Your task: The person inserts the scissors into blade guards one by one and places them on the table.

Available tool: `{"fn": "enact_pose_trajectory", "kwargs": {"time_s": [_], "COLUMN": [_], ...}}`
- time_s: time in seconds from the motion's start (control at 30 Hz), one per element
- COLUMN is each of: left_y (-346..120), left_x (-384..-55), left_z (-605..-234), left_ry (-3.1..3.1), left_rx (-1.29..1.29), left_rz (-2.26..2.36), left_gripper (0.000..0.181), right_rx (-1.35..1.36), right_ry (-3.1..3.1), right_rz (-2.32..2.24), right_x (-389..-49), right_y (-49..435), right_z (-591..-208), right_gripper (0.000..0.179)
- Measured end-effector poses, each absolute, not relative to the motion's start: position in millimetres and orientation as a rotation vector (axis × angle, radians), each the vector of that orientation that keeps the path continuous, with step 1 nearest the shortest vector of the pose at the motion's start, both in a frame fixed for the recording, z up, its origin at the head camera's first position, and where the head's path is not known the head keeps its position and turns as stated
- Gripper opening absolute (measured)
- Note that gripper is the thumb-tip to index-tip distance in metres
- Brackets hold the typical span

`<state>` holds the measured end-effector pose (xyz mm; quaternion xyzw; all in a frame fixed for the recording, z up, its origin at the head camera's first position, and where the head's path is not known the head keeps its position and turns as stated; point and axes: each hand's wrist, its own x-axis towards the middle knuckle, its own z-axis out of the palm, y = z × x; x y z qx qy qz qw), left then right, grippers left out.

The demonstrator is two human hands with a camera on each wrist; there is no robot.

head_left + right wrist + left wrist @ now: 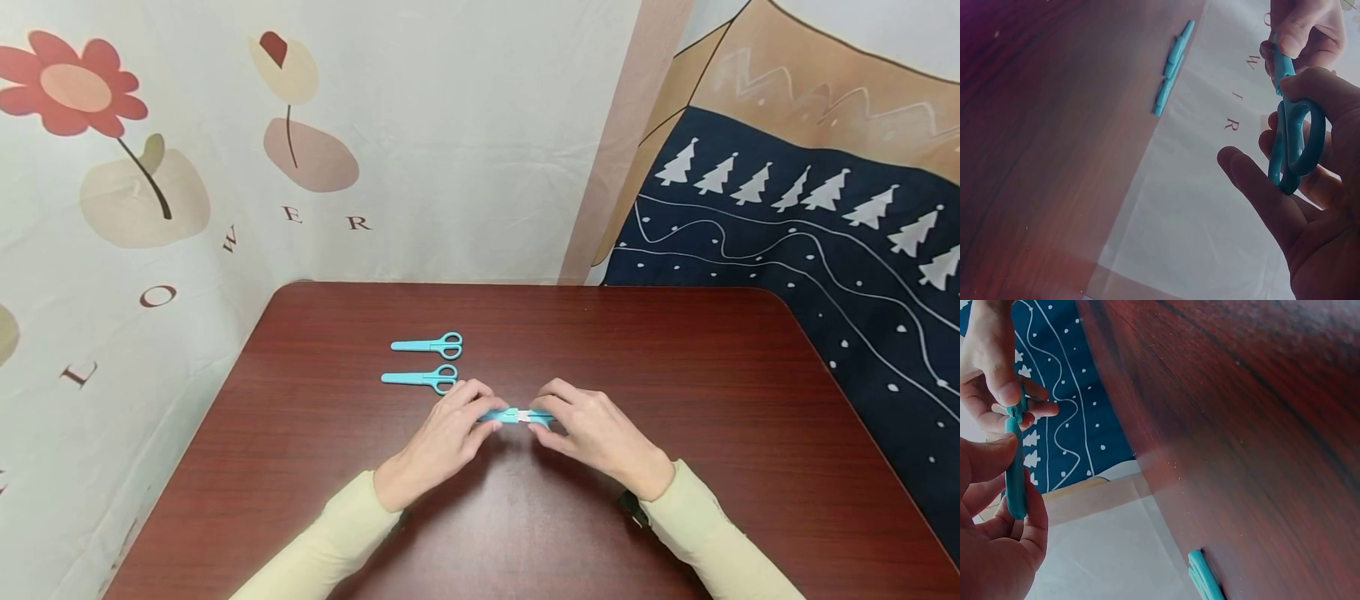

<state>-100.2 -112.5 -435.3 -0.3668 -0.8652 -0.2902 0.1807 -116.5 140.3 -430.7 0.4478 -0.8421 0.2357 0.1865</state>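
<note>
My left hand (453, 425) pinches a light-blue blade cover (1015, 475) between thumb and fingers. Opposite it, my right hand (600, 429) grips a pair of scissors (1297, 137) by the light-blue finger loops. The two pieces lie in one line over the table, and a short pale stretch of blade (523, 415) shows between cover and handles in the head view. The rest of the blades is hidden within the cover. Just beyond my left fingers lies a second pair of scissors (408, 378), its cover on.
Another covered pair of scissors (412, 345) lies farther back, parallel to the nearer one, with loops to the right. All this is on a reddish-brown wooden table (675, 350). Printed cloths (465, 167) hang behind its far edge.
</note>
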Motion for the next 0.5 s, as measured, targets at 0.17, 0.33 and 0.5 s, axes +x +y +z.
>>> {"fn": "enact_pose_trajectory", "kwargs": {"time_s": [0.17,0.33,0.5], "left_y": [-113.1,-113.9,-114.2], "left_x": [-101.5,-102.2,-102.6], "left_z": [-436.2,-436.4,-437.3], "left_ry": [-2.414,-2.413,-2.415], "left_rx": [-1.057,-1.074,-1.082], "left_rz": [-0.806,-0.823,-0.83], "left_gripper": [0.02,0.021,0.02], "right_rx": [1.268,1.27,1.263], "right_ry": [-2.35,-2.355,-2.38], "right_rz": [0.668,0.675,0.682], "right_x": [-116.8,-116.0,-114.8], "right_y": [140.1,139.8,139.0], "right_z": [-432.2,-432.8,-432.1], "right_gripper": [0.024,0.025,0.024]}}
